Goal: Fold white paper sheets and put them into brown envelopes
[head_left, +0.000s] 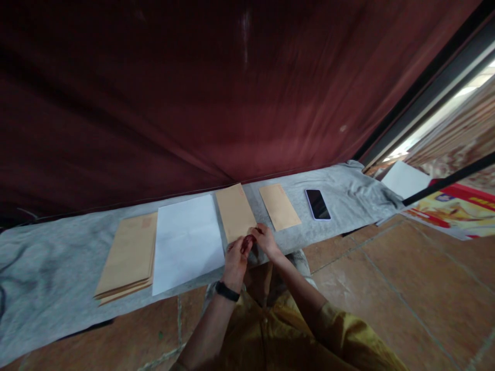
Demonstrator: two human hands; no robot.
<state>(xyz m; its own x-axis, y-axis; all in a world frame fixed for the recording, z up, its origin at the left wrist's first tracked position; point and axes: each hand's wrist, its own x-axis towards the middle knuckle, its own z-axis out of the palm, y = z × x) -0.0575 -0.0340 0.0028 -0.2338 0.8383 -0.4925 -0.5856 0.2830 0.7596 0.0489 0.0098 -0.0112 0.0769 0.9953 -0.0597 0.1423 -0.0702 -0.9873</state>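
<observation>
Both my hands meet over the near end of a brown paper envelope (235, 208). Between them is a small dark red, shiny object (247, 243), mostly covered by fingers, so its kind does not show. My left hand (235, 257), with a black band on the wrist, is closed on its left side. From the right, my right hand (265, 240) has its fingers curled over the same object. A large white sheet of paper (187, 242) lies left of the envelope, and a smaller brown envelope (280, 207) lies to its right.
A stack of brown envelopes (127, 252) lies at the left on the grey cloth (50, 273) covering the narrow bench. A phone (318, 204) rests at the right. Behind hangs a dark red curtain (232, 103). A colourful printed box (456, 208) stands beyond the right end.
</observation>
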